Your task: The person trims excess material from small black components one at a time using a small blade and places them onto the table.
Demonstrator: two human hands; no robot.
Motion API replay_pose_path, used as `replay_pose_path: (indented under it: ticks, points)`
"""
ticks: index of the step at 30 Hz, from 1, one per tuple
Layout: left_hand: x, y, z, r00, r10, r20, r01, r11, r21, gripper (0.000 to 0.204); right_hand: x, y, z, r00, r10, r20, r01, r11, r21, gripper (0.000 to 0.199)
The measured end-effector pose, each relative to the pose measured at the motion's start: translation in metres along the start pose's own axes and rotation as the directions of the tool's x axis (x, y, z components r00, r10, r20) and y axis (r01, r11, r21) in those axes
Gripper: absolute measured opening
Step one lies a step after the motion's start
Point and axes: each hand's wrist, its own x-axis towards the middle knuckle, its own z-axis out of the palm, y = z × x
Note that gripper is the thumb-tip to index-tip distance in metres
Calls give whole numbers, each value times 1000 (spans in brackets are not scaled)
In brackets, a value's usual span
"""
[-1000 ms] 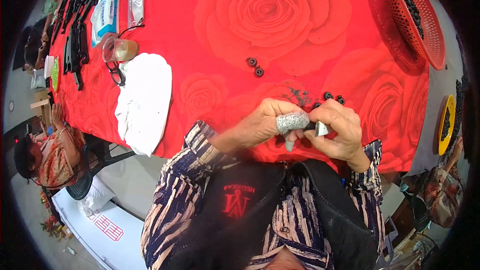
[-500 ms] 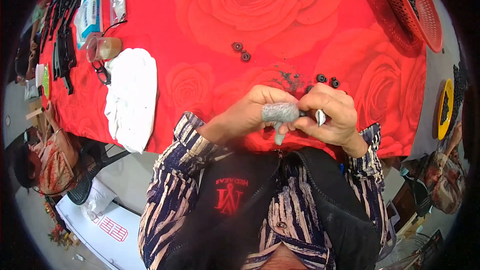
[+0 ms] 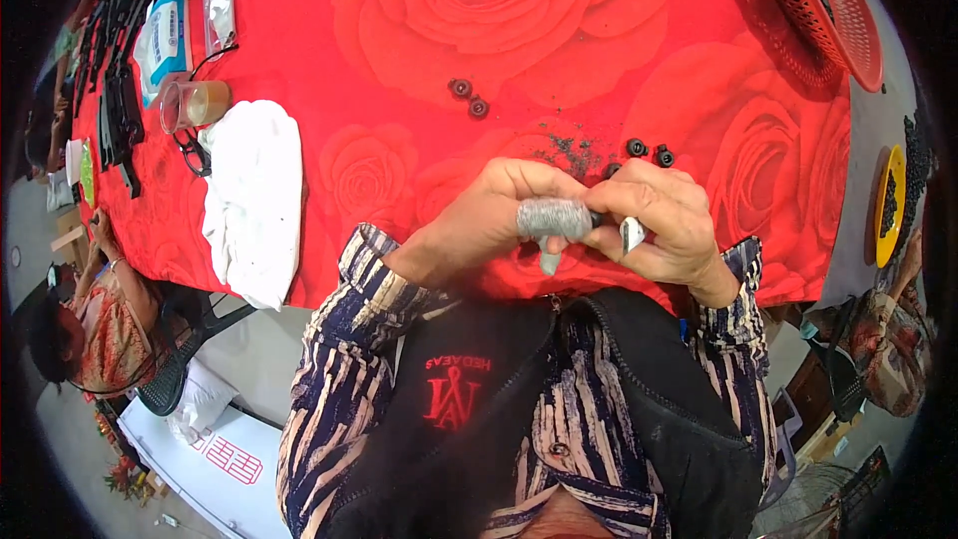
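Head view: left hand [image 3: 489, 205] and right hand [image 3: 669, 218] meet fingertip to fingertip over the near edge of the red rose-print tablecloth [image 3: 399, 60], right of the middle. Small dark piece [image 3: 599, 221] sits between the two sets of fingertips, mostly covered, exact shape can't be told. Left hand closed, thumb and fingers pinched on that piece; grey wrap [image 3: 554, 219] round one digit, pale grey cover [image 3: 549, 264] on another fingertip below. Right hand also closed, fingers curled in, gripping a pale piece [image 3: 632, 235] that pokes out between thumb and fingers; what it is can't be told. Just beyond the hands: two black round parts [image 3: 636, 148], one more partly hidden by the right hand, plus dark crumbs [image 3: 569, 150]. Another black pair [image 3: 460, 88] lies farther off, to the left. Left side, near to far: white cloth [image 3: 257, 200], black glasses [image 3: 195, 155], clear cup [image 3: 205, 103] with brownish liquid, blue-and-white pack [image 3: 165, 45], clear bag [image 3: 220, 5], long black strips [image 3: 122, 110]. Far right: red basket [image 3: 860, 35], tilted, dark bits inside. Right, on a grey surface: yellow plate [image 3: 897, 175] with dark bits. One person [image 3: 115, 314] at left, another [image 3: 888, 369] at right.
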Motion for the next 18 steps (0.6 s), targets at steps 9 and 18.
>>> replay_pose_path:
  ticks: [9, 18]
  points:
    - [-1, 0, -1, 996, 58, 68, -60, 998, 21, 16, 1, -2, -1, 996, -86, -14, 85, 995, -42, 29]
    - [1, 0, -6, 984, 30, 175, -40, 998, 53, 14, -1, -3, -3, 990, -143, -11, 143, 989, -43, 35]
